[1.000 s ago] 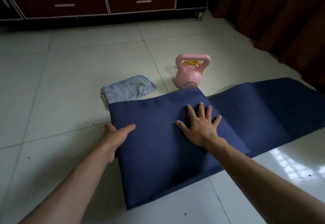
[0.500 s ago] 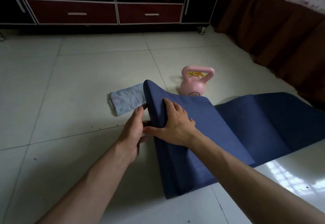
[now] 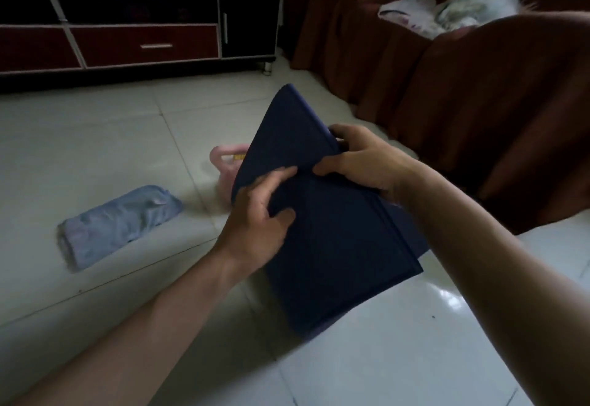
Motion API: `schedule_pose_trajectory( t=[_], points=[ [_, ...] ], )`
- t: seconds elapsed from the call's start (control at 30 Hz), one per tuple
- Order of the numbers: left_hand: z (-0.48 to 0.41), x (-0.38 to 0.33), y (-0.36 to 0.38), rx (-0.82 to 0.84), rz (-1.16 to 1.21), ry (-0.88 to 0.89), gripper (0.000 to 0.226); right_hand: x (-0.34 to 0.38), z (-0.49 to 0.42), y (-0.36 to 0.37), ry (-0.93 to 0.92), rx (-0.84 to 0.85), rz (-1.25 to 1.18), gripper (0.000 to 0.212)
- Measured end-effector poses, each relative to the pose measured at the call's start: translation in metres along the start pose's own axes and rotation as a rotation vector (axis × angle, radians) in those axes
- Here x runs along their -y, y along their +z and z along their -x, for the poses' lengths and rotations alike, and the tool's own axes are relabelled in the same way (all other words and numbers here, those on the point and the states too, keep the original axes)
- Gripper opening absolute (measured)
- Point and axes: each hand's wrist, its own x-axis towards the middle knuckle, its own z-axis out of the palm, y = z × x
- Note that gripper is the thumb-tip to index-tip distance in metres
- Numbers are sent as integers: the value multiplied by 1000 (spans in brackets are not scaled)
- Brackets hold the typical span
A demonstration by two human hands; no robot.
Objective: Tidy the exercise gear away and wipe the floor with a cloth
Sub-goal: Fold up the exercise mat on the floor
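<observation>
A folded dark blue exercise mat (image 3: 329,246) is lifted on edge in the middle of the floor, its far corner tilted up. My left hand (image 3: 258,223) grips its left edge, thumb on the top face. My right hand (image 3: 360,160) grips the right edge higher up, fingers curled over it. A pink kettlebell (image 3: 223,163) stands on the tiles behind the mat, mostly hidden by it. A folded pale blue cloth (image 3: 118,223) lies on the floor to the left, apart from both hands.
A low dark cabinet (image 3: 143,45) with red drawers runs along the back wall. A sofa under a brown cover (image 3: 479,93) fills the right side, with white fabric (image 3: 447,13) on it. Pale tiled floor (image 3: 79,137) lies all around.
Both hands went from lying on the flat mat to gripping the folded stack and raising it off the floor. The view swung right toward the sofa.
</observation>
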Motion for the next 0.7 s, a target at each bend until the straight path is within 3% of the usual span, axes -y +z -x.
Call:
schedule_pose_trajectory(
  t=[0.1, 0.27, 0.53, 0.7],
  points=[
    [-32, -17, 33, 66, -250, 71, 69, -20, -9, -54, 11, -2, 41, 41],
    [-70, -45, 85, 167, -568, 91, 68, -62, -31, -116, 34, -46, 155, 46],
    [-117, -47, 110, 382, -750, 13, 68, -118, -67, -147, 114, -231, 219, 60],
    [-145, -4, 130, 451, -822, -25, 78, -150, -93, -142, 144, -373, 360, 51]
  ],
)
